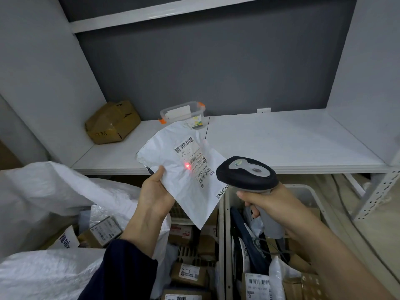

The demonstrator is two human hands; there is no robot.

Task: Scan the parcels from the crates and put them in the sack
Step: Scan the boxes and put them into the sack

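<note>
My left hand point(154, 192) holds a flat white mailer parcel point(184, 169) by its lower left edge, thumb on top, label facing up. My right hand point(270, 206) grips the handle of a black and grey barcode scanner point(246, 175), which points at the label. A red laser dot shows on the parcel beside the barcodes. The open white woven sack point(54, 191) lies at the lower left with several boxes inside. Below my hands are two crates: a middle crate point(190, 254) with cardboard boxes and a right crate point(303, 191) with soft mailers and boxes.
A white shelf point(281, 144) runs across behind the parcel. On it sit a dented cardboard box point(111, 122) at the left and a clear plastic container point(184, 113) with orange clips. A white metal rack leg point(376, 193) stands at the right.
</note>
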